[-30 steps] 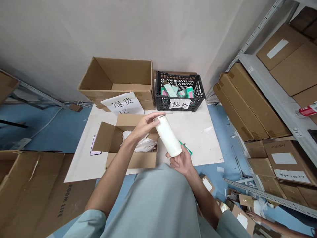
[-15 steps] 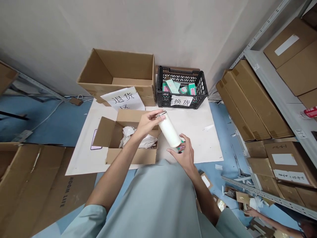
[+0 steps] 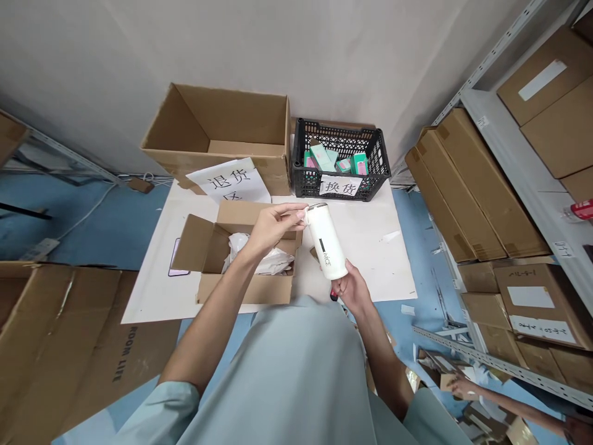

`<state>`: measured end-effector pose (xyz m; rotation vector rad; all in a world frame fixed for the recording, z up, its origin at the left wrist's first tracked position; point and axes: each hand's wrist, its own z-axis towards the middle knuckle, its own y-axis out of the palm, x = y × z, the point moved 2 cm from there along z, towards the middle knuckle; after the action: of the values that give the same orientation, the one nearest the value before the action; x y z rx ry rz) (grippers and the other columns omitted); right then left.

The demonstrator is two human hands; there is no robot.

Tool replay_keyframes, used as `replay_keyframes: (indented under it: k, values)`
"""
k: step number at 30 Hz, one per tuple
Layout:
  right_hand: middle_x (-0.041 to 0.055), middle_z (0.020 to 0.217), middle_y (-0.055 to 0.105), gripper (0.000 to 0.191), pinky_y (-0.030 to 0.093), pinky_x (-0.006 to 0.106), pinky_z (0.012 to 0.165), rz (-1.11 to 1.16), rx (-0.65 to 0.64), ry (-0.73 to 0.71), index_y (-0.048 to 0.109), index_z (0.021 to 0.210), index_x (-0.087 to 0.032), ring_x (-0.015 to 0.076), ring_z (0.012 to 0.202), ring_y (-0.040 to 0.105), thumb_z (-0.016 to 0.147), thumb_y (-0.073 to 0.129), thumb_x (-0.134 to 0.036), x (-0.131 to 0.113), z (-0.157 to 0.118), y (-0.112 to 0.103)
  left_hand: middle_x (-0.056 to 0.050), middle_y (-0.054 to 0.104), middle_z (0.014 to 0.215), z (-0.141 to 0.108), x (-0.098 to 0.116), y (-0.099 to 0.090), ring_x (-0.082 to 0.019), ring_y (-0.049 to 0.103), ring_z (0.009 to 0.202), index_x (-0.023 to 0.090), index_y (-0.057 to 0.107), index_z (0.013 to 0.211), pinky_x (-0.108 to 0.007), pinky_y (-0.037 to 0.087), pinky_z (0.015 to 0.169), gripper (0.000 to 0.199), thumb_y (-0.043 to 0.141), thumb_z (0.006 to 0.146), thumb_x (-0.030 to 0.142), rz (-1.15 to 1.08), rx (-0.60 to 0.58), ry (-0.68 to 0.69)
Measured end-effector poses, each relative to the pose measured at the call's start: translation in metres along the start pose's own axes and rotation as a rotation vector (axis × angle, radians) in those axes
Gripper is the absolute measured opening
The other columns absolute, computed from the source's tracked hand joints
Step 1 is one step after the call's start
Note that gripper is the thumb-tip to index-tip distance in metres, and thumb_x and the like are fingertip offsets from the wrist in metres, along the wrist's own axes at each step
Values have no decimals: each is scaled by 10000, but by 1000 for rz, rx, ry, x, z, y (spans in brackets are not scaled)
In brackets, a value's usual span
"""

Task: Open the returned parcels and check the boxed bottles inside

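Observation:
A white thermos bottle (image 3: 326, 244) with dark lettering on its side and a metal-coloured rim is held tilted in front of me, above the table. At its top, my left hand (image 3: 278, 225) pinches the edge by the rim, where a small white loop seems to show. My right hand (image 3: 353, 285) is closed around the base from below. A small red and black thing (image 3: 333, 295) peeks out beside the right fingers; I cannot make out what it is. Left of the bottle stands an open cardboard box (image 3: 245, 289) with crumpled white plastic wrapping (image 3: 273, 262) inside.
Behind, a large open carton (image 3: 222, 157) with a paper sign (image 3: 236, 180) stands beside a black crate (image 3: 340, 188) of small green boxes (image 3: 322, 157). A phone-like object (image 3: 178, 262) lies left. Shelves of cartons (image 3: 472, 185) line the right; another person's hand (image 3: 463, 388) is low right.
The bottle has turned, so its lettering now faces me, and has shifted slightly right and become more upright. My right hand has moved further under its base; the left fingers moved to its left edge.

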<state>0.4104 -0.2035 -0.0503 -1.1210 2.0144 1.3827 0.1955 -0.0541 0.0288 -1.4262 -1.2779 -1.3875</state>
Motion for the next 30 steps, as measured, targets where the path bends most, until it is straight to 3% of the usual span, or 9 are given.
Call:
replay_keyframes:
  k: [3,7,10,12,16,21,23,27,30]
  values:
    - [125,1029,854,496,303,190,365,154,-95,157,688,1191,-196,73,437,396,928,761,-609,2,-1,4,-111,848,1129,3,-1,-1,-234,759,925,200,878,1113,-375,661,856,593,1007,698,604,26,12,27]
    - [128,1021,857,517,236,186,376,219,-161,274,702,1172,-188,59,422,287,979,665,-666,5,-6,12,-108,823,1279,2,-7,4,-284,752,1171,233,868,1139,-389,625,1003,553,1025,692,518,-110,-37,-32]
    - [136,1014,852,584,226,199,388,178,-169,287,705,1172,-187,65,421,278,994,598,-733,6,-7,16,-120,807,1312,-1,-13,9,-281,775,1123,240,851,1209,-392,643,943,617,1025,679,503,-249,-108,-125]
    - [132,998,849,630,248,212,392,121,-154,260,695,1198,-200,81,418,323,994,564,-781,6,-5,17,-125,815,1269,-2,-16,10,-262,789,1032,226,844,1221,-375,650,872,636,1020,674,501,-270,-88,-133]
    - [117,969,821,732,415,259,427,-124,-43,68,665,1290,-202,136,471,537,978,552,-855,3,-3,14,-118,825,1179,-2,-20,8,-234,787,934,196,842,1194,-335,641,781,650,1015,657,519,-208,53,-112]
    - [177,1512,654,888,623,345,658,-796,246,-447,538,1560,-266,188,782,731,868,822,-745,-2,-11,10,-117,821,1222,-2,-25,6,-269,775,1050,204,852,1194,-321,645,790,680,1017,638,561,-88,153,-95]
    - [188,1555,616,876,645,379,739,-1084,303,-589,585,1536,-272,235,906,747,834,889,-698,3,-14,11,-119,818,1240,-2,-27,8,-279,768,1078,204,854,1192,-327,649,807,694,1018,630,577,-59,174,-103]
    - [182,1500,648,568,650,382,791,-1351,343,-684,669,1472,-282,307,1131,756,993,771,-571,16,-13,9,-121,813,1251,-4,-34,15,-283,765,1095,195,843,1188,-357,662,848,760,1029,590,626,-73,179,-147]
    - [181,1493,645,531,650,363,759,-1261,370,-642,670,1473,-275,285,1095,758,994,743,-490,19,-12,8,-131,809,1263,-6,-35,17,-301,756,1128,189,838,1173,-380,672,861,790,1014,594,697,-78,163,-133]
